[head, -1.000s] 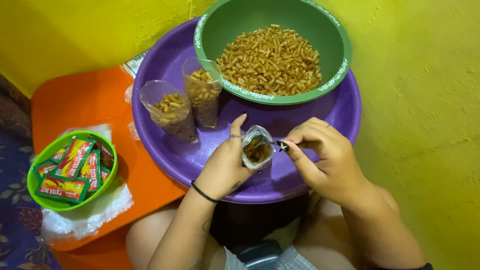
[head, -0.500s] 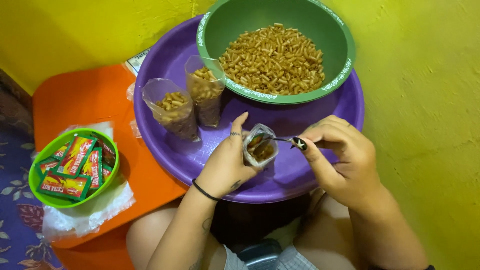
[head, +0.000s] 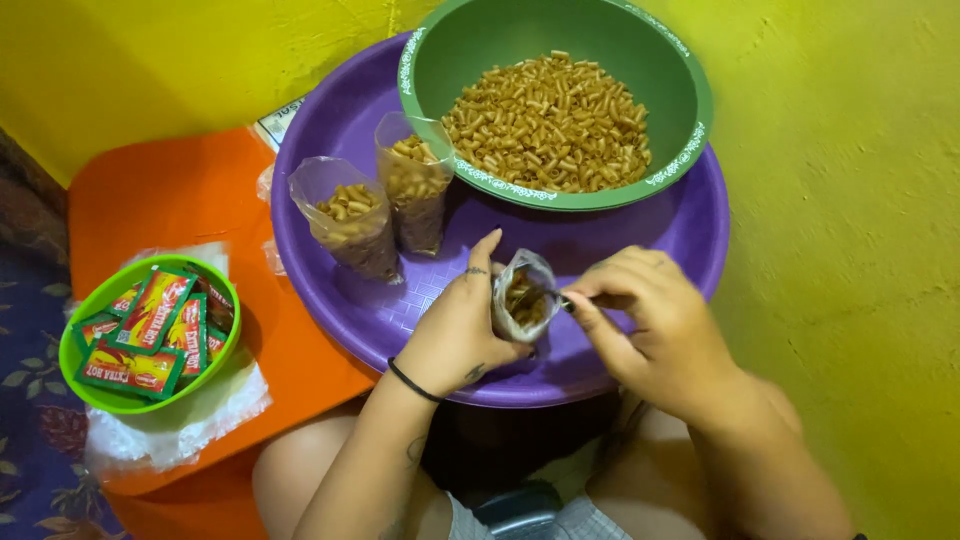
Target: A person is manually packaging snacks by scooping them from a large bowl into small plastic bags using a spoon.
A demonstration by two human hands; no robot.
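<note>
Head cam: left hand (head: 455, 335) gripped small clear bag (head: 522, 300) of pasta over purple tray (head: 640, 245); right hand (head: 655, 330) pinched bag's rim w/ thumb & fingers. Risk imo: bag tips, pasta spills onto tray, since mouth sat open. Two filled bags (head: 380, 205) stood nr green bowl (head: 685, 150).

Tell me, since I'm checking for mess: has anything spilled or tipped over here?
Nothing stands out. The two filled bags stand upright in the purple tray, the snacks stay inside the green bowl, and the left hand holds the small bag upright while the right hand works at its mouth.
</note>
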